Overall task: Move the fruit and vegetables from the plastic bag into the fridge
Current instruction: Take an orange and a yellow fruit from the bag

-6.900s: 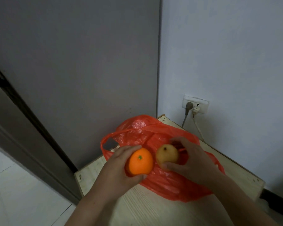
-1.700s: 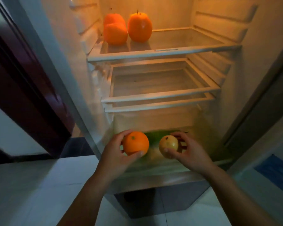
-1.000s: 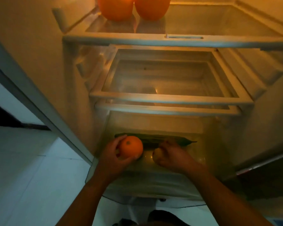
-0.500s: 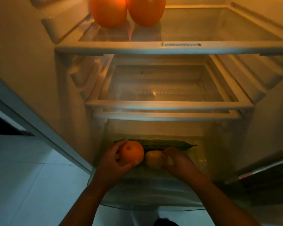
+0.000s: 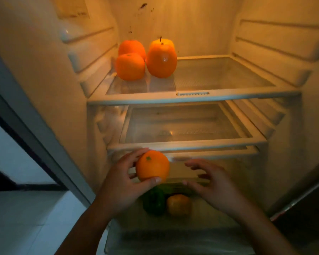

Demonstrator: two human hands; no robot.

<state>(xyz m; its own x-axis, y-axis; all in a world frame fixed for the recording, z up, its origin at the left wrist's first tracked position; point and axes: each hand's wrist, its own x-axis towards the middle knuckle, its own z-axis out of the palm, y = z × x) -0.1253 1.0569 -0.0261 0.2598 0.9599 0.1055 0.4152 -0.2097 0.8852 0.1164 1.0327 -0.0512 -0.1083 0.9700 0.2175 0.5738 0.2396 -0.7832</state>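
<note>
My left hand [image 5: 122,183] grips an orange [image 5: 152,166] in front of the lower shelf of the open fridge [image 5: 44,74]. My right hand [image 5: 212,184] hovers beside it with fingers spread and holds nothing. Below the hands, in the bottom drawer [image 5: 129,230], a yellowish pear [image 5: 178,205] lies next to a green pepper [image 5: 154,201]. A dark green vegetable behind them is mostly hidden by my hands. The plastic bag is out of view.
Three orange fruits [image 5: 131,67] stand at the back left of the top glass shelf [image 5: 219,74]. The middle shelf [image 5: 188,126] holds nothing. The fridge's left wall and frame [image 5: 26,129] border a white tiled floor [image 5: 17,221].
My right hand has let go of the pear, which now lies in the drawer, and has lifted with fingers spread. My left hand has raised the orange. The view has tilted upward.
</note>
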